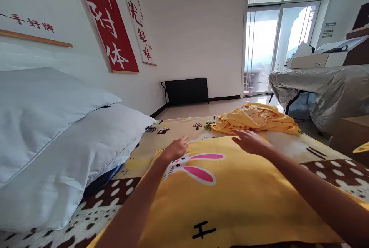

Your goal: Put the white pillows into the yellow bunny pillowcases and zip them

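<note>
A yellow pillowcase with a white rabbit print and pink ears lies spread flat in front of me on the bed. Over its far left part is my left hand, fingers stretched forward and to the right, near the rabbit's face. My right hand is at the far edge, its fingers extended to the left and apart from the thumb. Neither hand visibly grips the cloth; whether the fingertips touch it I cannot tell. Just beyond my right hand sits a crumpled heap of yellow fabric with a pale cord on it.
Two white pillows are stacked on the left, with a dark blue item partly under them. A patterned sheet covers the bed. At the right stands a plastic-covered table bearing boxes. A black folded panel leans against the far wall.
</note>
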Motion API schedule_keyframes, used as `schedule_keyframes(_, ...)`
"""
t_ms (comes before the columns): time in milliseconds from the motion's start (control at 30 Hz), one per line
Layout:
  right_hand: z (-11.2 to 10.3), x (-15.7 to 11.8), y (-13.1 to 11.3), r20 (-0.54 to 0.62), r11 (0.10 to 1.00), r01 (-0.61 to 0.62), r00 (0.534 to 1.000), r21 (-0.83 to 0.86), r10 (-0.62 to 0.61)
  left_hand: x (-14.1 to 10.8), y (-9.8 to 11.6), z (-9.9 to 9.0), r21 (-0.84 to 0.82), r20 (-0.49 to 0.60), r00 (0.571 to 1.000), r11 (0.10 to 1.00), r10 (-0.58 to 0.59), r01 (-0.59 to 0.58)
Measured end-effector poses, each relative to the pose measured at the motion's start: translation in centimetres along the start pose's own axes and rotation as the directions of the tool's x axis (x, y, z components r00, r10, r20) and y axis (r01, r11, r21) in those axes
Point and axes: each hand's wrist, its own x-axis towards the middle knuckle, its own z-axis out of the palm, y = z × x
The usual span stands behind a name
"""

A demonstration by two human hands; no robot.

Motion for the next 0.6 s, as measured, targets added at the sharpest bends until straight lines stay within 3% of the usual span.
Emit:
schedule_keyframes(67, 3.8, 2.3, -3.6, 0.026, 0.999, 0.028, 0.999, 0.034, -0.029, 2.4, 3.8, 4.5, 0.035, 0.004, 0.999, 0.998, 0.052, -0.052)
schedule_keyframes(100, 5.8, 2.5, -4.4, 0.046, 0.998, 0.042, 0.998, 0.052, -0.044, 2.8, 4.6, 6.7, 0.046, 0.013, 0.997, 0.996, 0.075, -0.076)
schedule_keyframes(167, 9.0, 1.7, -4.0, 0.077, 0.997, 0.048, 0.996, 0.064, -0.053, 2.2, 4.0, 10.2, 0.057, 0.036, 0.994, 0.993, 0.099, -0.101)
schedule_keyframes(267, 11.5, -1.7, -0.2, 0.033, 0.999, -0.007, 0.999, 0.038, 0.006, -0.8, -0.5, 12.6, 0.089, -0.016, 0.996, 0.992, 0.089, -0.087)
schedule_keyframes(367, 11.9, -5.7, 4.6, -0.049, 0.996, -0.089, 0.995, -0.007, 0.089, -4.4, -6.1, 12.7, 0.151, -0.131, 0.991, 0.988, 0.012, 0.008)
schedule_keyframes(467, 12.4, -10.4, 9.1, -0.069, 0.982, -0.187, 0.980, -0.015, 0.185, -8.2, -11.3, 12.5, 0.137, -0.180, 0.975, 0.979, -0.127, 0.152)
schedule_keyframes(600, 14.7, -18.4, 14.8, -0.124, 0.964, -0.265, 0.957, 0.000, 0.263, -14.0, -17.7, 13.0, 0.053, -0.130, 0.927, 0.931, -0.352, 0.361)
